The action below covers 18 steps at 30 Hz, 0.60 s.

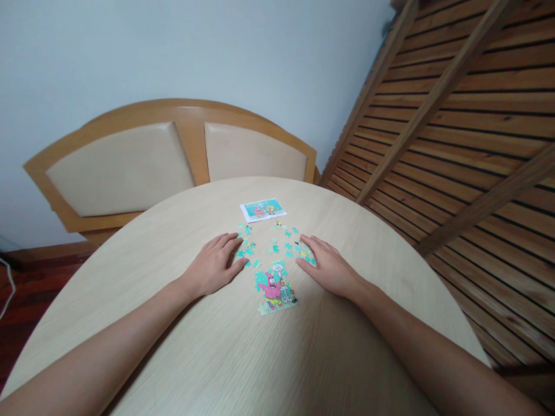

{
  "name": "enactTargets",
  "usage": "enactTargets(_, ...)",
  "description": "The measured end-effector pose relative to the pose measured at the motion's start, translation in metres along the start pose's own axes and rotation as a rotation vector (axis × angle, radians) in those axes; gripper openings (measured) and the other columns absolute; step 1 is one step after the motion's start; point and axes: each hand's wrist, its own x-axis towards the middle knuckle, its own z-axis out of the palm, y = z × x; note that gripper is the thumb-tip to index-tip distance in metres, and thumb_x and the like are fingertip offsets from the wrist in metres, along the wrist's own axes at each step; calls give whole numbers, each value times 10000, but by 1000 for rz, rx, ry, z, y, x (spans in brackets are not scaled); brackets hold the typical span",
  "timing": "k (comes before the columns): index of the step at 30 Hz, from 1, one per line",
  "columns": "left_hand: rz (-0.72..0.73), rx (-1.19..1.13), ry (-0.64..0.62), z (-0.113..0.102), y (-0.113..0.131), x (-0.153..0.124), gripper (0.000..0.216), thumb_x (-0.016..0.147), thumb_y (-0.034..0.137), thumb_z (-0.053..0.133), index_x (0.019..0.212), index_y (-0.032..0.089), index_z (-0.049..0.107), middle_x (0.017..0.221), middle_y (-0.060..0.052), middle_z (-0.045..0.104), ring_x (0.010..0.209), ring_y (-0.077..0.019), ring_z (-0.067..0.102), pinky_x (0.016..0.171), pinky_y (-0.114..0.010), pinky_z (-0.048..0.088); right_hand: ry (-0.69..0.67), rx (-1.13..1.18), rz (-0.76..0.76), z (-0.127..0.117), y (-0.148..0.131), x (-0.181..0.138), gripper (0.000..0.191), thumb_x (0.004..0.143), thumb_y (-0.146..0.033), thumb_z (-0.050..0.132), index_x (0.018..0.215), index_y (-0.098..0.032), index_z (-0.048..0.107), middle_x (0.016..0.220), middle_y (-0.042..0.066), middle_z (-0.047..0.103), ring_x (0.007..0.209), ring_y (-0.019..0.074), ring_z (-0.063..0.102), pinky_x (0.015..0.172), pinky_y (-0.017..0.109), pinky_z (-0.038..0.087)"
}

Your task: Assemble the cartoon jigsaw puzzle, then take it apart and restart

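Observation:
A partly joined jigsaw puzzle (272, 289) lies on the table between my forearms, showing a pink starfish figure and a pale figure beside it. Beyond it, several loose turquoise puzzle pieces (288, 249) are scattered in small groups. My left hand (215, 263) rests on the table at the left group, fingers stretched out with the tips at the pieces. On the other side my right hand (325, 266) lies with its fingers apart, touching or right beside the pieces at the right. Neither hand holds anything. A picture card (262, 210) with cartoon figures lies behind the pieces.
The round pale wooden table (173, 346) fills the foreground. A wooden bench back with cream pads (125, 167) stands behind it, against a pale wall. To the right, a slatted wooden panel (468, 133) leans close to the table's edge.

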Motion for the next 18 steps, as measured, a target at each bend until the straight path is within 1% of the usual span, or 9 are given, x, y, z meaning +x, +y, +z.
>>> enactTargets(5,-4,6,-1,0,0,0,564,1003,587,433,1345,151,542,1423,-159,575,1329,-326,527,1129,-513,427,69,91,-52,0,3,2,555,938,-427,583,1422,-163,523,1454,141,581,1344,317,537,1146,502,413)
enactTargets(8,-5,7,-1,1,-1,0,561,1006,584,429,1352,157,538,1428,-154,572,1336,-325,520,1130,-512,424,79,141,-71,1,4,3,520,932,-386,598,1406,-180,538,1429,130,606,1316,301,567,1128,495,437)
enactTargets(13,-2,-5,11,1,0,-1,554,1008,579,428,1347,158,544,1424,-156,572,1339,-320,519,1135,-505,420,79,158,-96,2,4,3,552,944,-391,582,1449,-181,509,1435,128,605,1335,294,556,1137,492,434)
enactTargets(15,-2,-5,9,1,0,-1,555,1007,574,427,1346,152,547,1422,-159,573,1339,-322,519,1136,-502,419,61,138,-120,2,3,2,561,956,-407,562,1471,-193,500,1462,127,583,1379,309,513,1156,519,406)
enactTargets(18,2,0,4,1,0,-1,548,1006,554,433,1352,144,547,1434,-158,568,1344,-323,514,1141,-507,412,26,98,-147,3,3,1,522,969,-418,545,1447,-208,543,1489,116,558,1428,333,450,1180,568,358)
